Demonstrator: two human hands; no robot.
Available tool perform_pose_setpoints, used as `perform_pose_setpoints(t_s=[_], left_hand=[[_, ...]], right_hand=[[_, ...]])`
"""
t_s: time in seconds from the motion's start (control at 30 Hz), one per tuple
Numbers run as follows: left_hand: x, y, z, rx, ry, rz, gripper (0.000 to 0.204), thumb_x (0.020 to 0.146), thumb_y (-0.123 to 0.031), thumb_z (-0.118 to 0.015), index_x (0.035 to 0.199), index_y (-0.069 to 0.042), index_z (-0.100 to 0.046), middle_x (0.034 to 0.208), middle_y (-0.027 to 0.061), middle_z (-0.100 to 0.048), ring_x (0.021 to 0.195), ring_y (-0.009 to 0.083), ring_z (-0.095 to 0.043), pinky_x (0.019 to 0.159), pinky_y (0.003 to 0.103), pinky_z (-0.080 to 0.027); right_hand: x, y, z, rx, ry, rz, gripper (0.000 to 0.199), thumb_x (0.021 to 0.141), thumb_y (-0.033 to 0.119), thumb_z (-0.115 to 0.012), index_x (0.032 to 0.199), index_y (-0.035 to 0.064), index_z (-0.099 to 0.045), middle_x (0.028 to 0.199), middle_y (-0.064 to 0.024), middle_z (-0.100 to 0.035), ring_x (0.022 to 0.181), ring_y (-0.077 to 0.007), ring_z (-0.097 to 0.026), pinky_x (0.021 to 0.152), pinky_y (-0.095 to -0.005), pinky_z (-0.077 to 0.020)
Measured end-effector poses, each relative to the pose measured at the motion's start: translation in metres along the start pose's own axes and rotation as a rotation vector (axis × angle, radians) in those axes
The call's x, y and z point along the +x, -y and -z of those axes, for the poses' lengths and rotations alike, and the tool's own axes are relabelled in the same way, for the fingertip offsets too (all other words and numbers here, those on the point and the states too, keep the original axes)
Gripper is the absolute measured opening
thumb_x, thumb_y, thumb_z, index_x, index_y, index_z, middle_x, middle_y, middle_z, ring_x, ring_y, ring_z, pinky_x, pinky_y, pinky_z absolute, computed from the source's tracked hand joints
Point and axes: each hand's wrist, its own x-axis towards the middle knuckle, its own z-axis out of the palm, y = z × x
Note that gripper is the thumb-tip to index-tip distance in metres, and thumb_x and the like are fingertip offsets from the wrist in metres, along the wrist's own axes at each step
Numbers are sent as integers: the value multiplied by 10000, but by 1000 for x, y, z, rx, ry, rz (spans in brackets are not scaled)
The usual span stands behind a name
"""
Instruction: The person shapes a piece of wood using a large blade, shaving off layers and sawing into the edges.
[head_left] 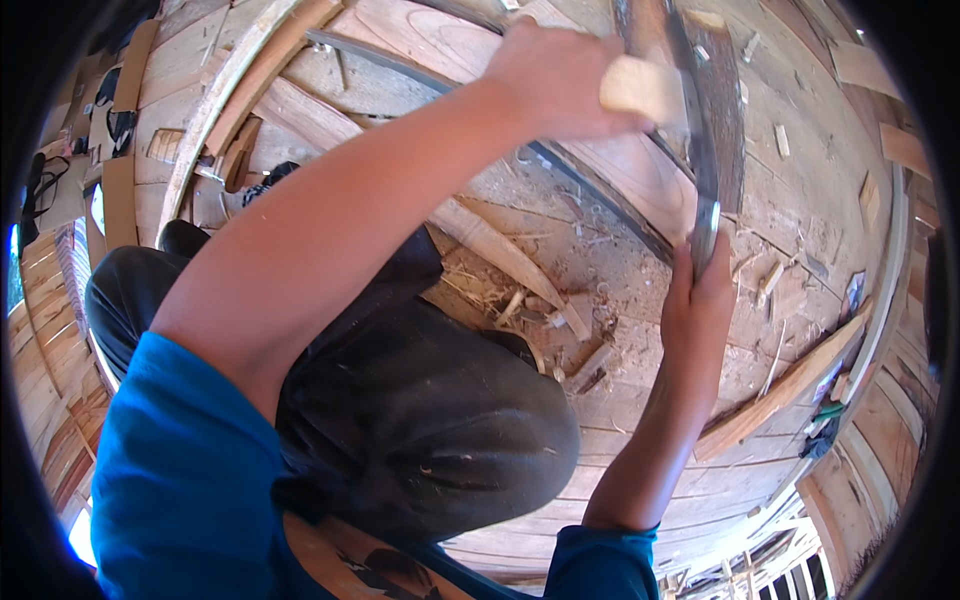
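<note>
My left hand [565, 80] is closed around a pale, rounded wooden block [643, 90], which looks blurred at its right end. That block is against or just beside a long, dark, narrow metal tool [699, 140] that resembles a blade. My right hand [700, 275] grips the near end of this tool, its fingers wrapped round it. Beneath the hands runs a smooth brown plank [635, 180] with curved grain, lined by dark strips along its edges. Right of the tool lies a dark, rough-sided timber [726, 130]. What the tool's far end touches cannot be made out.
Wood shavings and offcuts [570, 320] litter the board floor [630, 390] in front of my bent knee [440, 430]. A curved wood strip [500, 250] lies nearby. Long boards [240, 90] rest at the upper left, and another board [785, 390] lies at the right.
</note>
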Motion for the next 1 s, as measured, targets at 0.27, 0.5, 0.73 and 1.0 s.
perform_pose_setpoints(t_s=[0.27, 0.5, 0.73, 1.0], left_hand=[[-2, -1, -1, 21, -24, 0, 662, 779, -685, -612, 1019, -68, -638, 845, 146, -707, 829, 321, -702, 784, 448, -535], [2, 4, 5, 72, 57, -57, 638, 784, -655, -627, 1044, -72, -631, 856, 155, -703, 856, 326, -697, 763, 450, -534], [1, 9, 4, 31, -26, -9, 646, 772, -655, -643, 1079, -87, -623, 815, 157, -696, 788, 353, -685, 756, 447, -531], [-10, 4, 14, 70, 2, -13, 723, 751, -647, -667, 1168, -59, -609, 1167, 163, -622, 1189, 306, -544, 1011, 492, -387]], right_hand=[[-44, -8, 7, 29, -66, -41, 165, 1007, 146, -485, 1119, 27, -510, 756, -259, -592, 709, -463, -610, 591, -502, -423], [-54, -11, 22, -34, 73, -96, 140, 999, 146, -510, 1103, 52, -501, 684, -226, -611, 660, -458, -622, 521, -505, -396], [-43, 0, 9, 36, 2, -51, 145, 991, 131, -510, 1115, 57, -499, 695, -262, -614, 675, -477, -618, 533, -536, -419], [-10, 9, 6, -48, -27, 57, 149, 976, 147, -522, 1095, 60, -499, 727, -270, -621, 684, -466, -624, 564, -543, -461]])
